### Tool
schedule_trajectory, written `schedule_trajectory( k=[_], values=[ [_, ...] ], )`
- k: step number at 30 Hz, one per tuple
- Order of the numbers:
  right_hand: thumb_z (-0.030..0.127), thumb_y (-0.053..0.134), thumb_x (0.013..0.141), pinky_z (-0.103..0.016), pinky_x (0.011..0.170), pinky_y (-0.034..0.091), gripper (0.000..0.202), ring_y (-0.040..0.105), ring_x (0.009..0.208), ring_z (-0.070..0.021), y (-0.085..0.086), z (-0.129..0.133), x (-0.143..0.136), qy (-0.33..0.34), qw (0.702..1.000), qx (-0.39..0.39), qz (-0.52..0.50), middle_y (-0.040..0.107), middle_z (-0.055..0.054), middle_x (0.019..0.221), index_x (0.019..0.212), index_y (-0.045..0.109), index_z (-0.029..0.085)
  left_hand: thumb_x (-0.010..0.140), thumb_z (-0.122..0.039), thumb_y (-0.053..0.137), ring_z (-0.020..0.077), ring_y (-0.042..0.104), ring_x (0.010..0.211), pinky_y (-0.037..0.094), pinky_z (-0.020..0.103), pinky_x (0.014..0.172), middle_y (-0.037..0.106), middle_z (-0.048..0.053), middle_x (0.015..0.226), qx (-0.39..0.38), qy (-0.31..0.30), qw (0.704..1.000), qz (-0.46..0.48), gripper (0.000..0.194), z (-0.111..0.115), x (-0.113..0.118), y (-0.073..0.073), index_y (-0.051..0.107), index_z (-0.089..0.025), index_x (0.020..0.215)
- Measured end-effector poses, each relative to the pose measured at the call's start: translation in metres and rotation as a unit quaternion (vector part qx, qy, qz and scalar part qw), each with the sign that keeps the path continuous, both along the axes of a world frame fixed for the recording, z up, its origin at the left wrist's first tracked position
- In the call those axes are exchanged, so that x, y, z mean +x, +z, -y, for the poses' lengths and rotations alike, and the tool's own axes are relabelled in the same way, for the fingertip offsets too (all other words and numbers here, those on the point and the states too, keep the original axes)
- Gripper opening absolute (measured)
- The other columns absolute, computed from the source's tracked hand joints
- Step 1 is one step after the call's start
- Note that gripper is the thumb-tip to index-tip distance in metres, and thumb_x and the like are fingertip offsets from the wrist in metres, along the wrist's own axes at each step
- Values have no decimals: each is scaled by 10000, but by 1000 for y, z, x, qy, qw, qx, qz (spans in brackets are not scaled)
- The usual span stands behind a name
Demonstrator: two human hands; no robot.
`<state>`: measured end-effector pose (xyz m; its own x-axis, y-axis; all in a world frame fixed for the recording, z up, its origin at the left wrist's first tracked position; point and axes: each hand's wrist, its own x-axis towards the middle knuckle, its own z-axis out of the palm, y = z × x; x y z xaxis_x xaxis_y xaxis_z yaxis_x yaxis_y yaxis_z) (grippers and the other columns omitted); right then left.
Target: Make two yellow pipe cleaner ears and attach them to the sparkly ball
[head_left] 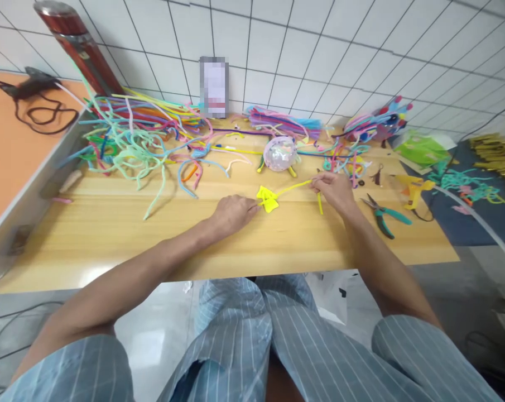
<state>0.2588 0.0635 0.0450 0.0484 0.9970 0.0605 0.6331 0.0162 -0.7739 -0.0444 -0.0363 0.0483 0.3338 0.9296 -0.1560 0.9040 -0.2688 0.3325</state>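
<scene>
left hand [234, 214]: fingers pinching the left edge of the yellow piece [268, 200]; the grip is partly hidden by the hand
right hand [333, 190]: fingers pinching the yellow strand [294, 186], whose tail hangs below them
yellow piece: between the hands, above or on the tabletop [235, 251], cannot tell which; its folds are blurred
dome [280, 153]: beyond the yellow piece, contents hard to make out
green tangle [137, 148]: to the left, strands overlapping, many ends hidden
phone [214, 88]: upright near the wall, screen pixelated
pliers [386, 216]: right of the right hand, jaws parted
</scene>
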Motion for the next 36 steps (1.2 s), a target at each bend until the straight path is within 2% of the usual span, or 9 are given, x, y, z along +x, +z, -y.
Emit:
schedule_trajectory(
  k=[6,11,16,24,27,29,30,32,36],
  values=[
    [165,712,831,-297,657,531,106,689,602,-172,-19,-13,16,19,1000,4,3,794,-1,707,798,805,204,1158,-411,414,299,798,1018,480,338,735,844,132,1144,6,12,998,-68,462,2,13,-11,826,-202,1191],
    [214,737,826,-291,566,539,102,642,537,-160,-31,-19,21,45,997,4,-57,809,3,723,750,799,243,1146,-427,447,273,794,947,468,329,712,846,122,1053,31,25,997,-61,450,4,12,-24,839,-218,1072],
    [244,753,809,-292,541,570,76,655,548,-163,-30,-20,21,51,994,-4,-96,809,-5,725,747,794,259,1133,-447,473,249,786,941,503,311,742,853,103,1122,40,61,997,-9,415,8,8,-32,840,-263,1184],
    [305,727,815,-381,636,654,84,716,621,-205,-21,-22,31,47,988,19,-145,808,-26,768,861,786,267,1112,-427,514,228,755,849,480,300,735,833,109,957,61,104,991,60,427,6,16,-27,826,-207,920],
    [331,710,855,-559,832,678,258,807,853,-317,-6,-10,33,32,989,122,-82,837,-91,927,1082,805,253,1118,-391,514,211,750,810,462,298,719,834,103,920,69,114,987,92,425,5,26,-19,805,-194,878],
    [340,767,856,-685,1072,582,414,762,1196,-415,8,7,30,15,949,313,27,816,-147,1240,1268,776,305,1118,-367,530,214,772,842,473,295,730,848,104,963,78,107,984,120,386,4,36,-12,815,-193,923],
    [338,788,870,-712,1174,506,532,680,1367,-445,15,17,27,27,925,372,70,756,-151,1412,1397,720,356,1120,-367,539,219,789,892,487,292,755,856,102,1023,86,95,982,138,358,3,41,-9,826,-202,984],
    [310,760,920,-698,1204,492,676,644,1430,-436,26,37,20,84,895,427,97,708,-132,1507,1563,587,428,1136,-420,520,231,804,929,496,295,752,861,98,1031,98,63,981,154,388,0,54,-3,830,-210,1034],
    [327,655,992,-692,1206,502,483,742,1292,-407,30,60,3,263,902,324,113,802,-81,1354,1465,677,426,1164,-453,447,237,812,994,514,295,746,865,85,1079,126,-16,977,172,452,-1,76,9,819,-209,1081]
  ],
)
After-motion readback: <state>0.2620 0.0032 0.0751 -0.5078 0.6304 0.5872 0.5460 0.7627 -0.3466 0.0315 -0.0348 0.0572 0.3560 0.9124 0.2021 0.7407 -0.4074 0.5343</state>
